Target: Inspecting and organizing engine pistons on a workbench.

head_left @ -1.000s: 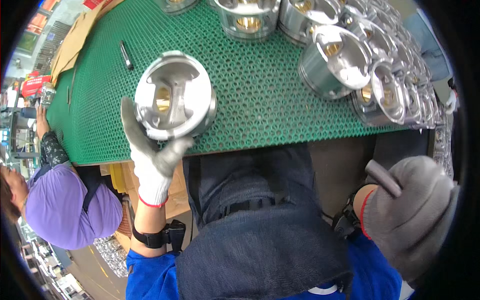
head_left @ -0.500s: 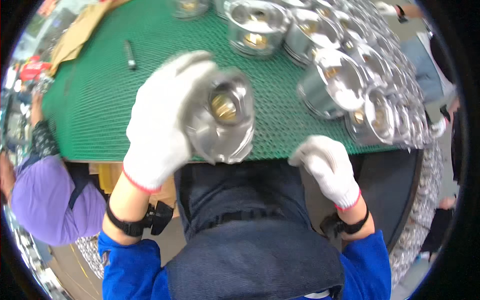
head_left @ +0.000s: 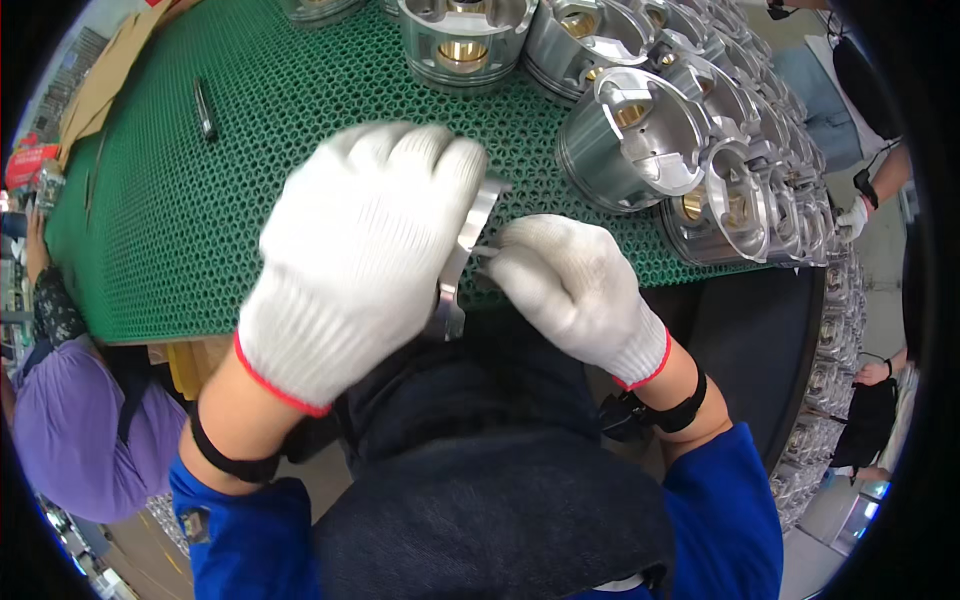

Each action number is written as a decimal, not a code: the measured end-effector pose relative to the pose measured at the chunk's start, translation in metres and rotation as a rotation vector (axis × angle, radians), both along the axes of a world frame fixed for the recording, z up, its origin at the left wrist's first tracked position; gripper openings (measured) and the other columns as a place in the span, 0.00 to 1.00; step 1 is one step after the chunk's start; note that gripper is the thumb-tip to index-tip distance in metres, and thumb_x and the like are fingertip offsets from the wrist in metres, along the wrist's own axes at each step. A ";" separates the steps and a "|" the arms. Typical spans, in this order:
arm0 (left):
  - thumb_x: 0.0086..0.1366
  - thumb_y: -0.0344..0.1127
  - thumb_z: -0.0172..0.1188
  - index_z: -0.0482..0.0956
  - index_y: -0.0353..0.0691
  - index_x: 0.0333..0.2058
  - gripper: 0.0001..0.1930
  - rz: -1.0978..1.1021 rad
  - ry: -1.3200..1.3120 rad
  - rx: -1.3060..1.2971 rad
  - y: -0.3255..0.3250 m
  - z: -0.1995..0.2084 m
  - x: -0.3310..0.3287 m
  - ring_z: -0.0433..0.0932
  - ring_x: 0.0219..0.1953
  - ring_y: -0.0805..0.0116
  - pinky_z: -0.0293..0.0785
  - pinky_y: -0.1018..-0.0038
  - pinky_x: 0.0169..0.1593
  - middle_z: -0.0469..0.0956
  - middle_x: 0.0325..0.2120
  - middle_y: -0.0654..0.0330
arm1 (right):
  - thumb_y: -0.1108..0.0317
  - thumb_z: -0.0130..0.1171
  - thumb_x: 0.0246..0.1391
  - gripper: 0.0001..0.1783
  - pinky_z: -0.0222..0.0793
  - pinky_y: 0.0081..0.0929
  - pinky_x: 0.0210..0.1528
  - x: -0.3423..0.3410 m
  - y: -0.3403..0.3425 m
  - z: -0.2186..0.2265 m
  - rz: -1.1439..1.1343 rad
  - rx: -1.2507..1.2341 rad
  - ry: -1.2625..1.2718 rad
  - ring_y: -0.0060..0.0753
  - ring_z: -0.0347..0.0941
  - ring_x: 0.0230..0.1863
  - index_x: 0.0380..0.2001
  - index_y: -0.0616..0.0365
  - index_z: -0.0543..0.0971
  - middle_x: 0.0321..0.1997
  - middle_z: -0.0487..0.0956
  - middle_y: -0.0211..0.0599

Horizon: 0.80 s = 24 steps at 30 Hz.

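Note:
My left hand (head_left: 360, 230), in a white knit glove, is closed round a metal piston (head_left: 470, 235). Most of the piston is hidden behind the glove; only its shiny cut-out edge shows on the right side. Close beside it is my right hand (head_left: 580, 285), also gloved, with thumb and fingers pinched together. A thin greyish tip (head_left: 486, 251) juts from that pinch and reaches the piston's edge; what it belongs to is hidden in the fingers. Both hands are over the near edge of the green mesh mat (head_left: 200, 250).
Several pistons (head_left: 640, 140) with brass-coloured bushings stand packed at the right and far side. A dark pen-like stick (head_left: 205, 110) lies on the mat at the left, near brown cardboard (head_left: 110, 75). A person in purple (head_left: 85, 430) is at the left; others stand at the right.
The piston has turned in my left hand, so its open inside no longer faces me. My right hand has risen from the mat's edge to meet it. The whole view has shifted slightly.

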<state>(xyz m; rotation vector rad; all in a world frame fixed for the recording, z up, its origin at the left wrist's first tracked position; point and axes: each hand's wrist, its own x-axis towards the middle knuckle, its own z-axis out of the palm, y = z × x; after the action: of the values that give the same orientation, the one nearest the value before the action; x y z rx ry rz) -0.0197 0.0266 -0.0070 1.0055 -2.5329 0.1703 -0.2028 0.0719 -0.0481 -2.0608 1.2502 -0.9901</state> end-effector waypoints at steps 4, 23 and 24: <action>0.52 0.36 0.59 0.76 0.40 0.41 0.17 0.018 -0.167 0.182 -0.035 0.007 -0.012 0.78 0.40 0.52 0.75 0.63 0.45 0.78 0.37 0.53 | 0.61 0.59 0.51 0.09 0.72 0.34 0.27 0.002 -0.002 0.012 0.055 -0.161 0.391 0.41 0.76 0.24 0.25 0.54 0.77 0.22 0.75 0.38; 0.55 0.29 0.59 0.59 0.37 0.63 0.36 0.461 -0.083 0.750 0.067 -0.005 0.157 0.76 0.28 0.57 0.71 0.68 0.33 0.75 0.24 0.48 | 0.59 0.60 0.48 0.15 0.64 0.33 0.18 -0.052 0.004 -0.043 -0.260 -0.369 0.513 0.37 0.69 0.17 0.16 0.50 0.69 0.16 0.67 0.32; 0.57 0.28 0.57 0.60 0.37 0.62 0.33 -0.084 -0.202 0.772 0.048 0.007 0.189 0.78 0.39 0.62 0.74 0.72 0.38 0.77 0.39 0.45 | 0.58 0.56 0.50 0.12 0.69 0.35 0.20 -0.051 0.000 -0.044 -0.251 -0.371 0.456 0.37 0.72 0.18 0.18 0.49 0.71 0.17 0.70 0.35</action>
<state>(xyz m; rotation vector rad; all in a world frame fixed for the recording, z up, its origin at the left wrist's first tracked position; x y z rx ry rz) 0.1697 0.0750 -0.0001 1.1740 -2.8714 -0.8285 -0.2536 0.0718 -0.0922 -2.5656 1.6916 -0.9459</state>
